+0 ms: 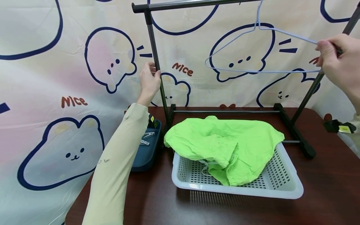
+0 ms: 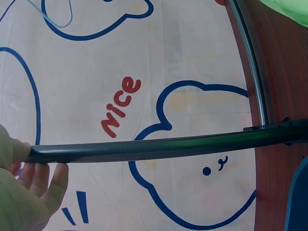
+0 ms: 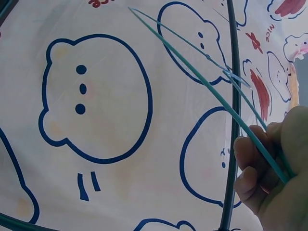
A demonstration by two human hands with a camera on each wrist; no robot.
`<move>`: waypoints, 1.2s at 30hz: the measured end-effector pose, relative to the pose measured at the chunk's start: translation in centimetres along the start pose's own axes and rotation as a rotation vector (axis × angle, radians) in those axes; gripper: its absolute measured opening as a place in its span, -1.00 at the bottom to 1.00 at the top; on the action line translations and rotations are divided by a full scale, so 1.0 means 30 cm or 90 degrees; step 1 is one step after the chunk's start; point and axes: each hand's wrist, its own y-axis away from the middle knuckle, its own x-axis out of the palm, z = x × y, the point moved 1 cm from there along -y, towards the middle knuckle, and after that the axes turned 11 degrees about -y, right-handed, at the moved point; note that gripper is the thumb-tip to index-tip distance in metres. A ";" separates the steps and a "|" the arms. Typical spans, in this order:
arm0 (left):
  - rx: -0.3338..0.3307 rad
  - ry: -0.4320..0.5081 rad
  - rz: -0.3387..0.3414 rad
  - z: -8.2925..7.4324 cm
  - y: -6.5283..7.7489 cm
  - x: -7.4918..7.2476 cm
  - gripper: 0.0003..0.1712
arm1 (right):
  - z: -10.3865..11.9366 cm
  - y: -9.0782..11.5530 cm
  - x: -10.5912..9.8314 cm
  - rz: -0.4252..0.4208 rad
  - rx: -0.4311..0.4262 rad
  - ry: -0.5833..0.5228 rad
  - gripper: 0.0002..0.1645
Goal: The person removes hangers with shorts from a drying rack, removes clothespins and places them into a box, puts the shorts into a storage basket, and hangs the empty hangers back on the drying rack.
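At the right of the head view, my right hand (image 1: 341, 59) grips one end of a light blue wire hanger (image 1: 281, 72), which has no garment on it. The hanger's hook rises by the rack's top bar (image 1: 194, 4) and is cut off by the frame edge. My left hand (image 1: 150, 82) holds the dark left post (image 1: 153, 43) of the clothes rack; in the left wrist view thumb and fingers lie on opposite sides of that post (image 2: 120, 150). Bright green clothing (image 1: 247, 137) with a pale drawstring lies heaped in a white plastic basket (image 1: 236, 191) below.
The rack's right foot (image 1: 298, 137) stands behind and right of the basket on the dark brown table (image 1: 225, 212). Left of the basket, partly behind my left sleeve, a blue tray (image 1: 143, 164) holds clothes pegs (image 1: 144, 142). A cartoon-printed curtain (image 1: 112, 103) hangs behind.
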 end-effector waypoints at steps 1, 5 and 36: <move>0.000 -0.001 0.001 0.001 0.001 -0.001 -0.65 | 0.001 0.001 0.002 0.003 0.001 0.001 -0.49; -0.001 -0.004 0.002 0.002 0.006 -0.002 -0.65 | 0.005 0.006 0.012 0.023 -0.001 0.007 -0.46; -0.011 -0.001 0.008 -0.005 0.004 -0.006 -0.66 | 0.020 0.083 0.069 0.150 -0.123 0.106 -0.70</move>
